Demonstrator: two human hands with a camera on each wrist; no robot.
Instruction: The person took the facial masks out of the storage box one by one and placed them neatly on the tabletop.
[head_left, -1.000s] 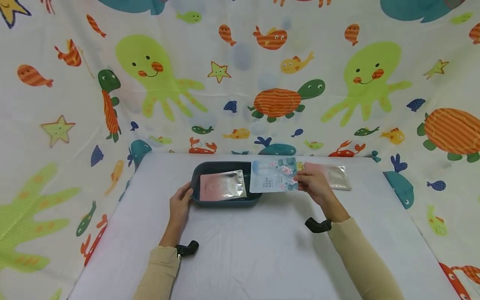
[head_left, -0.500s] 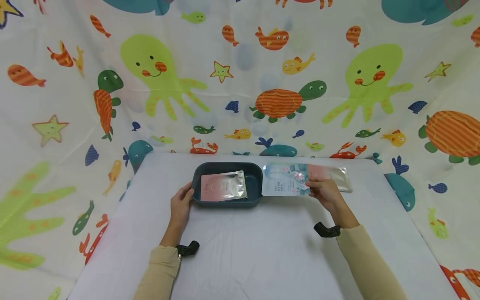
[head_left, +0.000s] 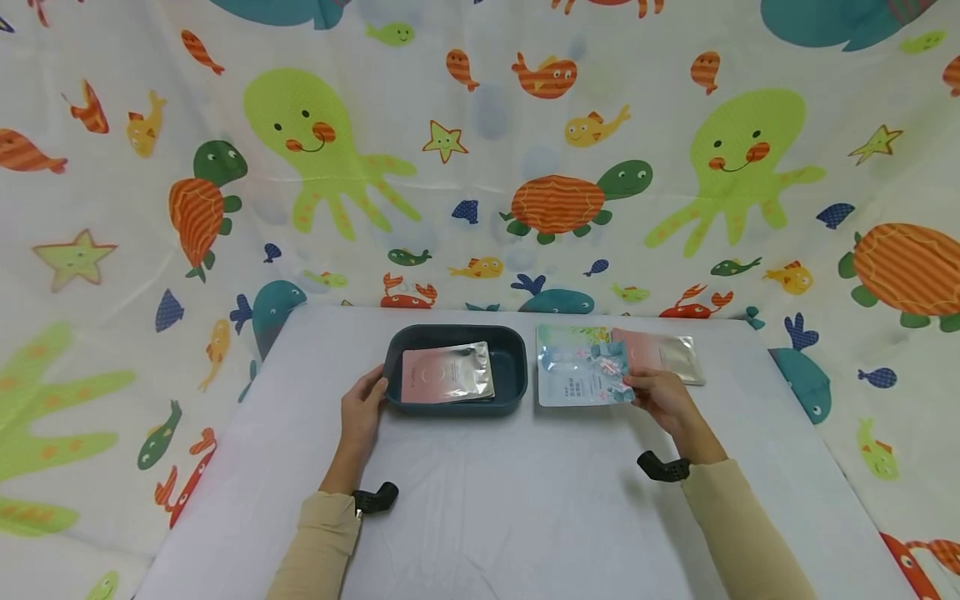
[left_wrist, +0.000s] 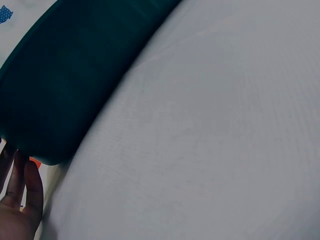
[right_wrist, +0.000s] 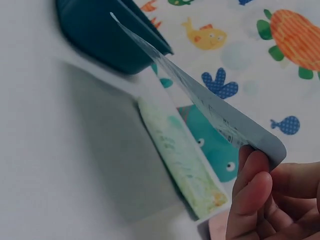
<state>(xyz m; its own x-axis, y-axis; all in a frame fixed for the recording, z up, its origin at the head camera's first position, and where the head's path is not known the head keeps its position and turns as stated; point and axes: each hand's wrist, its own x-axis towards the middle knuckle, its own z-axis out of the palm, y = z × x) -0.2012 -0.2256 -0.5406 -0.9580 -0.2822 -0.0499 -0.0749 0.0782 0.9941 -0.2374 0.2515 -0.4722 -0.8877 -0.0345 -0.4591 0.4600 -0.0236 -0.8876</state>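
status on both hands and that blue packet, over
Left hand touching tray. Right hand pinching blue packet, held above table. Green packet lying below it.

The right grip (head_left: 666, 400) pinches; the left grip (head_left: 362, 405) has nearly straight fingers (left_wrist: 34, 189).

The tub (head_left: 512, 358) stands on the desk (head_left: 480, 500), in front of the curtain (head_left: 450, 208). In the tub lies the inner packet (head_left: 446, 372), which takes its left and middle part. At the left end of the tub is the left hand (head_left: 363, 408), touching its wall. To the right of the tub, above the desk, is the held packet (head_left: 581, 379), with the right hand (head_left: 667, 404) at its right edge. Also right of the tub, the flat packet (head_left: 573, 335) lies on the desk, partly hidden behind the held packet. Farthest right from the tub, the outer packet (head_left: 663, 354) lies on the desk, behind the right hand.
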